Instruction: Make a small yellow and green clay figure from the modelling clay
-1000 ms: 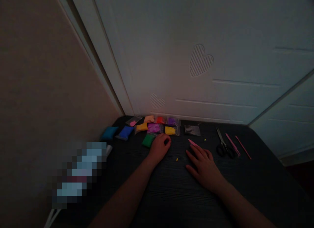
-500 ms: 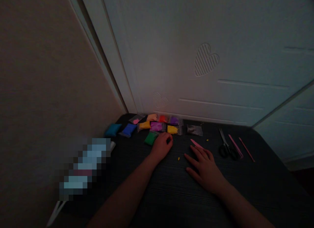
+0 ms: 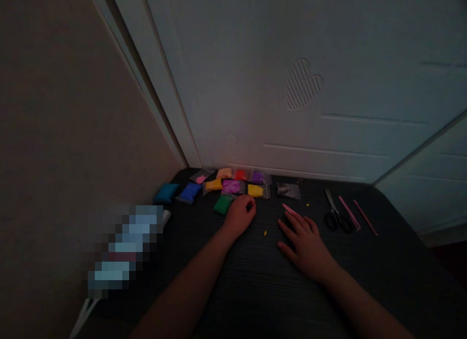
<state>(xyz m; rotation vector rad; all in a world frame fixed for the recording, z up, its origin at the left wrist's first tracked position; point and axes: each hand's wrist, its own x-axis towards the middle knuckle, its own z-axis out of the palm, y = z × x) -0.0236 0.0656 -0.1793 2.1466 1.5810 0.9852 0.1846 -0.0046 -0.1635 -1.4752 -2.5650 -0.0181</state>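
Note:
My left hand (image 3: 240,215) rests on the dark table beside the bag of green clay (image 3: 223,204), partly covering it. Its fingers are curled round toward the thumb, and whatever they may hold is hidden. My right hand (image 3: 305,245) lies with its fingers spread on the tabletop, its fingertips close to a pink plastic modelling knife (image 3: 291,210). Part of that knife is out of sight behind the fingers. Between the two hands sits a tiny yellow piece (image 3: 265,233). A second yellow bit (image 3: 307,205) lies beyond the right hand.
Bags of coloured clay, among them yellow (image 3: 255,191), magenta (image 3: 231,186) and blue (image 3: 189,192), line the back edge near a white panel (image 3: 233,86). Black-handled scissors (image 3: 336,217) and pink tools (image 3: 365,217) are at right. A pixelated object (image 3: 126,251) stands at left.
My right hand has shifted slightly, its fingers drawn a little closer together. My left hand stays almost in place. The whole view has moved a little.

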